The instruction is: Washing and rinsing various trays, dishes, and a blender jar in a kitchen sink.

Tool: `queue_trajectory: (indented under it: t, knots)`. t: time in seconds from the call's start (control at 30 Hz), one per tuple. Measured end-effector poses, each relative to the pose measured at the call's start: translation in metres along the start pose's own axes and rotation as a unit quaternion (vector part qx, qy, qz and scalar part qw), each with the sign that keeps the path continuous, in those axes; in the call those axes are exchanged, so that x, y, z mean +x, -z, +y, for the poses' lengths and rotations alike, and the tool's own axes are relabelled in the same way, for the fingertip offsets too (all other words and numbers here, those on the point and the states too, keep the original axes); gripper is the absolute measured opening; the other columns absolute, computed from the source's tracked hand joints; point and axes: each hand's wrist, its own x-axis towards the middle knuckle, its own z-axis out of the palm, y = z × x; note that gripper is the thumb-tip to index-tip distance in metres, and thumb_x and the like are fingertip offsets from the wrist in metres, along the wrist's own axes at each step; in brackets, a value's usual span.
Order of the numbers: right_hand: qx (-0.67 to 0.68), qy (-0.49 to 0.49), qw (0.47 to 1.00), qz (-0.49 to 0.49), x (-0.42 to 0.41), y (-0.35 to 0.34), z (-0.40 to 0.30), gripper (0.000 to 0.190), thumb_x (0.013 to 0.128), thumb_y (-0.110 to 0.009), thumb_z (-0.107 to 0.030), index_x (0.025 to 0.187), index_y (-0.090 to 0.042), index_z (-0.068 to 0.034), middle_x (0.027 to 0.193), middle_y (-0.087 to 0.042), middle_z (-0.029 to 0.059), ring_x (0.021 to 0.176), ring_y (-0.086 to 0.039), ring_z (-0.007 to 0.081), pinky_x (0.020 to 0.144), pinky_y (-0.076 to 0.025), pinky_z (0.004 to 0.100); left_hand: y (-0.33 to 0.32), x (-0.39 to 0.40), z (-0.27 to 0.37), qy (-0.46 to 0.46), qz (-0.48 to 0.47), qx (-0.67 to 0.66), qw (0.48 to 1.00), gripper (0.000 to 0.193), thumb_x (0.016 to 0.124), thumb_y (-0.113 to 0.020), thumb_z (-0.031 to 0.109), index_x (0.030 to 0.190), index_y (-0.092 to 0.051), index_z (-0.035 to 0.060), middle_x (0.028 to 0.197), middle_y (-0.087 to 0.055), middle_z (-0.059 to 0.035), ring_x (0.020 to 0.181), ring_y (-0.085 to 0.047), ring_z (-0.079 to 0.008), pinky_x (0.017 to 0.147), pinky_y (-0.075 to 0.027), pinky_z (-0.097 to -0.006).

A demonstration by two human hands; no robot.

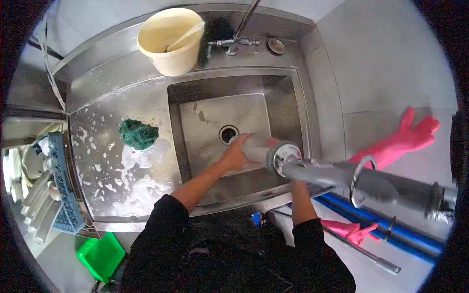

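Over the right part of the stainless-steel sink basin (220,110), my left hand (236,152) is closed around a pale, translucent cylindrical container (255,148), which looks blurred. My right hand (273,142) is mostly hidden behind the container and the head of a pre-rinse spray hose (287,159); a few fingers show at the container's far side. What exactly the right hand grips cannot be told. A green scouring pad (138,134) lies on the soapy steel drainboard (99,121), left of the basin.
Behind the basin stand a cream bucket (176,58) with a white-handled utensil, a two-handled tap (232,44) and a small dish (276,46). A blue rack (64,183) of dishes is left, a green crate (102,256) below. Pink rubber gloves (403,141) and blue pipes (403,230) are right.
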Motion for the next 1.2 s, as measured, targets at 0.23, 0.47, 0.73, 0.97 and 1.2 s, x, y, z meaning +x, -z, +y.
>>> queue_trajectory:
  t: [0.23, 0.47, 0.73, 0.97, 1.2]
  knots:
    - [-0.842, 0.279, 0.45, 0.104, 0.021, -0.079, 0.093, 0.061, 0.082, -0.065, -0.035, 0.13, -0.044, -0.003, 0.129, -0.048, 0.0132, 0.12, -0.044, 0.027, 0.106, -0.031, 0.0396, 0.022, -0.013, 0.001, -0.041, 0.014, -0.018, 0.999, 0.082, 0.054, -0.084, 0.026, 0.123, -0.045, 0.004, 0.128, -0.039, -0.0156, 0.125, -0.038, -0.0319, 0.101, -0.036, -0.0394]
    - [-0.715, 0.205, 0.66, 0.111, -0.009, -0.122, 0.053, 0.075, 0.08, -0.065, -0.046, 0.138, -0.036, -0.01, 0.142, -0.036, 0.0133, 0.133, -0.031, 0.0285, 0.111, -0.019, 0.044, 0.046, -0.021, 0.047, 0.021, -0.188, -0.104, 0.976, 0.106, 0.057, -0.082, 0.027, 0.142, -0.022, 0.005, 0.148, -0.02, -0.0181, 0.138, -0.019, -0.0313, 0.11, -0.024, -0.0385]
    - [-0.56, 0.165, 0.79, 0.188, -0.015, -0.133, 0.026, 0.057, 0.071, -0.074, -0.043, 0.11, -0.06, -0.003, 0.113, -0.06, 0.0155, 0.096, -0.06, 0.0275, 0.081, -0.049, 0.0356, 0.078, -0.036, -0.019, 0.149, -0.154, -0.129, 0.968, 0.078, 0.073, -0.067, 0.015, 0.14, -0.027, 0.0087, 0.142, -0.034, -0.0172, 0.13, -0.035, -0.027, 0.098, -0.04, -0.0368]
    - [-0.563, 0.073, 0.804, 0.179, -0.013, -0.114, 0.025, 0.055, 0.078, -0.068, -0.038, 0.12, -0.054, -0.005, 0.119, -0.056, 0.0143, 0.11, -0.053, 0.0278, 0.096, -0.04, 0.038, 0.057, -0.077, -0.118, 0.26, -0.267, 0.326, 0.869, 0.034, 0.084, -0.05, 0.01, 0.116, -0.058, 0.0018, 0.113, -0.059, -0.021, 0.1, -0.059, -0.0364, 0.084, -0.049, -0.042]
    - [-0.548, 0.202, 0.781, 0.221, 0.007, -0.152, 0.012, 0.066, 0.072, -0.075, -0.029, 0.123, -0.045, -0.001, 0.12, -0.052, 0.0133, 0.113, -0.048, 0.0275, 0.098, -0.038, 0.0376, -0.013, -0.141, -0.258, 0.37, -0.116, 0.356, 0.85, 0.031, 0.093, -0.04, 0.015, 0.111, -0.06, -0.0011, 0.11, -0.06, -0.0182, 0.099, -0.059, -0.0351, 0.086, -0.048, -0.0471]
